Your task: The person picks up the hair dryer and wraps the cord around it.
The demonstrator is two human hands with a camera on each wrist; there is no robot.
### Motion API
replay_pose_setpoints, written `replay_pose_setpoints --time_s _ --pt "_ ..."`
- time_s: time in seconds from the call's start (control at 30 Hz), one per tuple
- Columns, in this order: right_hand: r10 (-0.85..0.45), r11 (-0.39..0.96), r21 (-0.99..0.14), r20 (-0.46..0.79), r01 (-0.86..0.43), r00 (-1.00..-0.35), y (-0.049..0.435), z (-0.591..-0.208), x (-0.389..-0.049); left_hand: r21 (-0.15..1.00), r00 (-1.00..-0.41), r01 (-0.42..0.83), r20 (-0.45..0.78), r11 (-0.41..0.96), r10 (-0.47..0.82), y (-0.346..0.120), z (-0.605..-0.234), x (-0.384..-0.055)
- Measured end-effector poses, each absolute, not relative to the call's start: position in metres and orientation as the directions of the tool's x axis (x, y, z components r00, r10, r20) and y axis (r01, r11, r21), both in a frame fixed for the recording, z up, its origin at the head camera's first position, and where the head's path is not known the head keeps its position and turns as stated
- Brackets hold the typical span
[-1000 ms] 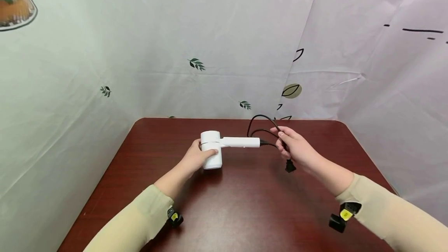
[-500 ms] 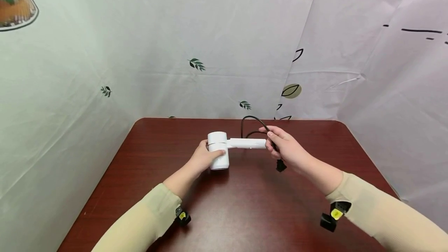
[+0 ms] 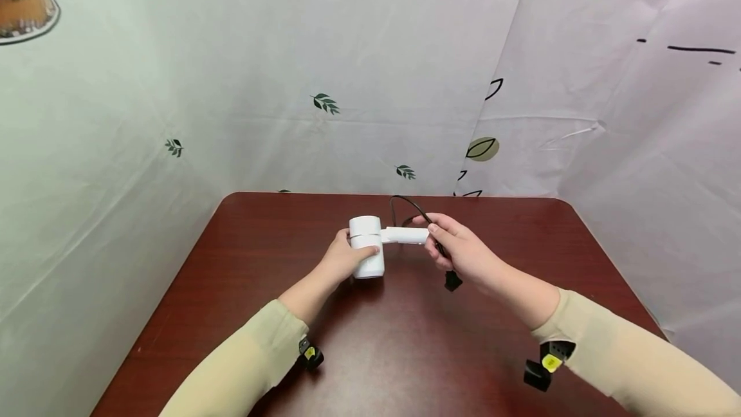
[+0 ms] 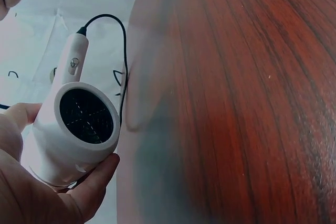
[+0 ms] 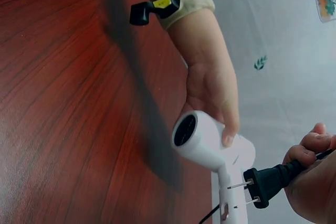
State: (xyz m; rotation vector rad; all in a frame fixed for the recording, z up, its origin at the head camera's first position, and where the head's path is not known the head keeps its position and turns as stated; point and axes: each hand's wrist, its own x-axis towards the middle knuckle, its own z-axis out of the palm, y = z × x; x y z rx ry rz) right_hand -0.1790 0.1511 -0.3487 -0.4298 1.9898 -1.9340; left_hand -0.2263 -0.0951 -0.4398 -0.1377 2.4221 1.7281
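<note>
A white hair dryer [image 3: 366, 256] is held over the table by my left hand [image 3: 341, 257], which grips its barrel with the thumb across the near side. Its handle [image 3: 407, 235] points right, toward my right hand [image 3: 460, 248]. In the left wrist view the dark round grille [image 4: 86, 115] faces the camera, and a button sits on the handle. My right hand pinches the black power cord [image 3: 405, 199], which loops up behind the handle. Below those fingers hangs the two-pin plug [image 3: 453, 280]; its metal prongs show clearly in the right wrist view, beside the handle.
The dark red wooden table [image 3: 399, 352] spreads under both hands, its far edge meeting a pale printed curtain [image 3: 370, 82]. Curtain also closes in the left and right sides. A small black camera [image 3: 311, 354] is strapped at the left wrist, another [image 3: 544, 365] at the right.
The right hand has moved left with cord and plug, closer to the hair dryer, and overlaps the handle's end. The left hand has shifted the dryer slightly right.
</note>
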Motion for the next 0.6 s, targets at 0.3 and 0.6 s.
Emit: replay_pose_setpoints --time_s 0.3,0.6 --pt "-0.474 0.046 -0.999 -0.006 -0.018 -0.88 0.1448 -0.3465 -0.1754 0.93 -0.983 -0.156 -0.18 0.334 0.041 -0.0884 -0.441 -0.2266" --pt "-0.502 0.057 -0.998 0.005 -0.039 -0.865 0.1414 -0.3464 -0.1698 0.93 -0.986 -0.14 -0.162 0.34 0.038 -0.0846 -0.4414 -0.2264"
